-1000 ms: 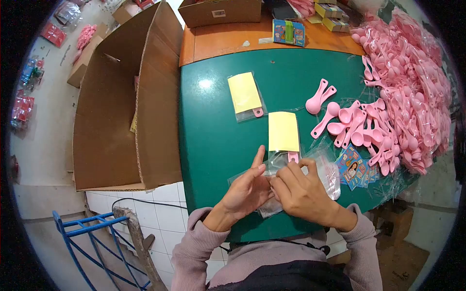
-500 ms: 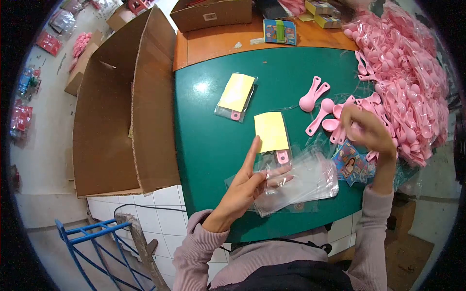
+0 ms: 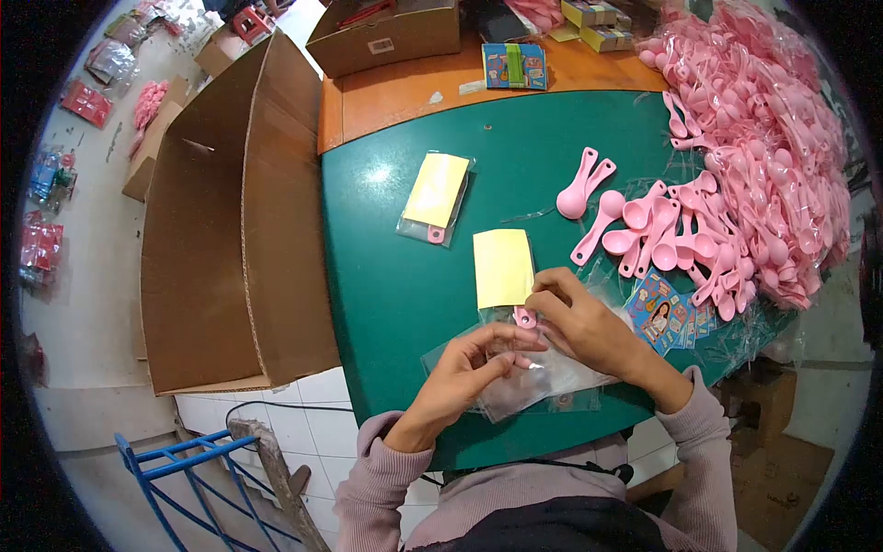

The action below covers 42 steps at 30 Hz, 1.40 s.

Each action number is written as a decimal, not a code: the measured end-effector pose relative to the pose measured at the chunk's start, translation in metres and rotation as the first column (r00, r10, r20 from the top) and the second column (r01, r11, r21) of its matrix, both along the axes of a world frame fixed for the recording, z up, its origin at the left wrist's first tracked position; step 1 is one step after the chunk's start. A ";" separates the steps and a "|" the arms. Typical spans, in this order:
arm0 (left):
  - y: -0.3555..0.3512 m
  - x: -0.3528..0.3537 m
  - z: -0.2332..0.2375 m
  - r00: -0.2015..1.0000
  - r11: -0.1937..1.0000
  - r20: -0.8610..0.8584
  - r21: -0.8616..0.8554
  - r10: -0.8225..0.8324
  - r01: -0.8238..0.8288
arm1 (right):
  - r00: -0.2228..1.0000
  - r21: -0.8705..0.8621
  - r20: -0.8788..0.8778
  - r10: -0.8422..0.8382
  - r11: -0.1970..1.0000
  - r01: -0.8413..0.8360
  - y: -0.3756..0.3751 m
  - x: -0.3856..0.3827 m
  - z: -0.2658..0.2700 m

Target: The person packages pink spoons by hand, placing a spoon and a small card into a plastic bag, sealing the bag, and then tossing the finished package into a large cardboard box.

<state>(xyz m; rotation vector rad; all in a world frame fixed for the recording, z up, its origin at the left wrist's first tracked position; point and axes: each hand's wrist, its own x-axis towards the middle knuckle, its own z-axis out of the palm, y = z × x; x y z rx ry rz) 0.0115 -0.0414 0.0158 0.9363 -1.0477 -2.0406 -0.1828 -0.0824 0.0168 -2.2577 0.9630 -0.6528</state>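
My left hand (image 3: 474,368) is over the clear plastic bags (image 3: 524,391), its thumb and fingers curved around the edge of a bag. Close beside it, my right hand (image 3: 584,327) has its fingers bent at the pink spoon handle (image 3: 525,316) below a yellow card (image 3: 503,267); what its fingertips hold is too small to tell. A second packet with a yellow card (image 3: 436,189) lies farther up and left on the green table. Loose pink spoons (image 3: 644,230) lie to the right, above a fan of blue printed cards (image 3: 664,313).
A big pile of bagged pink spoons (image 3: 763,156) covers the table's right side. An open cardboard box (image 3: 290,221) stands left of the green table (image 3: 386,322). Behind are another box (image 3: 395,41) and a banded card stack (image 3: 515,66). A blue metal frame (image 3: 198,451) is lower left.
My right hand has moved from the loose spoons down and left to the packet beside my left hand. The fingers of my left hand have curled in. The view has shifted slightly.
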 end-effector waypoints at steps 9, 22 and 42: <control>0.000 -0.002 0.009 0.990 0.998 -0.142 0.055 0.020 -0.012 | 0.982 -0.035 0.186 0.006 0.999 0.001 -0.001 -0.003 0.000; -0.005 0.001 0.001 0.739 0.811 0.562 -0.584 0.372 0.036 | 0.964 0.297 0.208 -0.164 0.950 0.098 -0.005 -0.017 0.006; -0.002 -0.005 -0.018 0.893 0.926 0.269 -0.216 0.361 -0.310 | 0.769 0.684 0.349 -0.536 0.706 0.182 0.002 -0.002 -0.003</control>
